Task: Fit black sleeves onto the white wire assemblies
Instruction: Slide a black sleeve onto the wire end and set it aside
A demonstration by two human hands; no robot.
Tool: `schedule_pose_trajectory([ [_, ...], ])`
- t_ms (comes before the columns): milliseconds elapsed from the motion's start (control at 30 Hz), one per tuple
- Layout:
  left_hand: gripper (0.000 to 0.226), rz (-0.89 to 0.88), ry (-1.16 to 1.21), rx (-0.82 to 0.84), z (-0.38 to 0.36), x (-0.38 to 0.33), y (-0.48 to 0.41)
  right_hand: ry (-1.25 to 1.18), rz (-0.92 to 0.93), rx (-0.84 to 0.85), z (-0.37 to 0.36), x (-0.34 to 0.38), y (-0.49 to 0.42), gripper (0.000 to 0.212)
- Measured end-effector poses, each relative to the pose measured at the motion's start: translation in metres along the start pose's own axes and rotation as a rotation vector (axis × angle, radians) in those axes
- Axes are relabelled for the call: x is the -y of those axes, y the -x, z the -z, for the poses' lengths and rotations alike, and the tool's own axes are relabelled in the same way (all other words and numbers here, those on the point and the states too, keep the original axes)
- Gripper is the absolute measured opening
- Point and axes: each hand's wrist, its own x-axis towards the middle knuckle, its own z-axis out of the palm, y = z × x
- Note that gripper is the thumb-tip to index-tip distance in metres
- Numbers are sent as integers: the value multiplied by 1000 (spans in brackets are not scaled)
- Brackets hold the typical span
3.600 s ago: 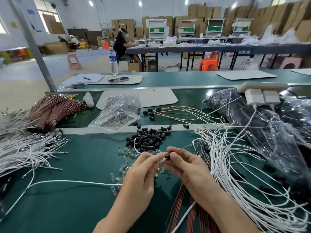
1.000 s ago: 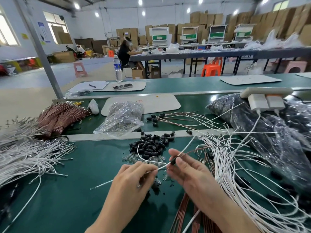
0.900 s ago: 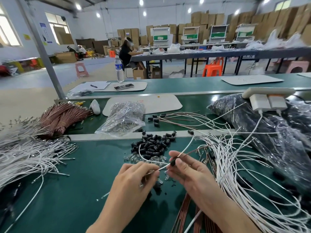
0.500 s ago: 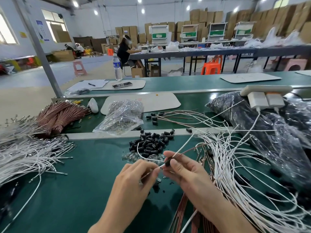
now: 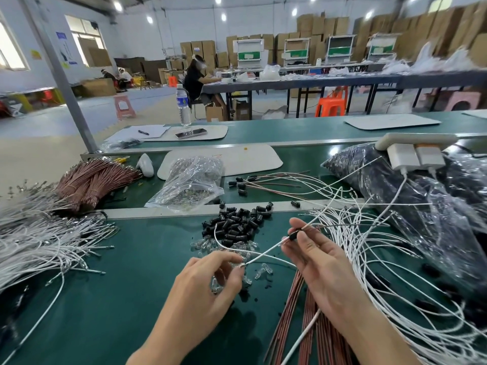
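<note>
My right hand (image 5: 313, 256) pinches a small black sleeve (image 5: 293, 236) threaded on a white wire (image 5: 266, 252). My left hand (image 5: 210, 283) pinches the metal end of that wire near its fingertips, lower and to the left of the sleeve. The wire runs taut between the two hands above the green mat. A heap of loose black sleeves (image 5: 237, 225) lies just beyond the hands. Small clear bulbs (image 5: 208, 245) are scattered beside the heap.
Loose white wires (image 5: 395, 259) spread to the right, a white wire bundle (image 5: 39, 243) to the left. Brown wires (image 5: 311, 333) run under my right wrist. A clear bag of parts (image 5: 192, 183), a brown wire bundle (image 5: 92, 180) and black plastic bags (image 5: 421, 196) lie farther back.
My hands have drawn apart. The left hand slid down along the white wire to its metal end while the right hand lifted slightly with the sleeve.
</note>
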Motion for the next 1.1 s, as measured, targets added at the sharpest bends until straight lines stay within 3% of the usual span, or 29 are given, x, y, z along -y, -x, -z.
schedule_pose_trajectory([
  [100, 17, -17, -17, 7, 2, -1, 0, 20, 23, 5, 0, 0, 0, 35],
  [433, 29, 4, 50, 19, -6, 6, -2, 42, 27, 18, 1, -6, -3, 32],
  [667, 23, 13, 166, -13, -13, -1, -3, 169, -97, 200, -9, -26, 8, 26],
  [967, 8, 52, 216, -59, -12, 0, -5, 163, -87, 187, -9, -26, 7, 25],
  [1100, 16, 80, 264, -29, -15, -3, -2, 186, -71, 202, -8, -27, 6, 27],
])
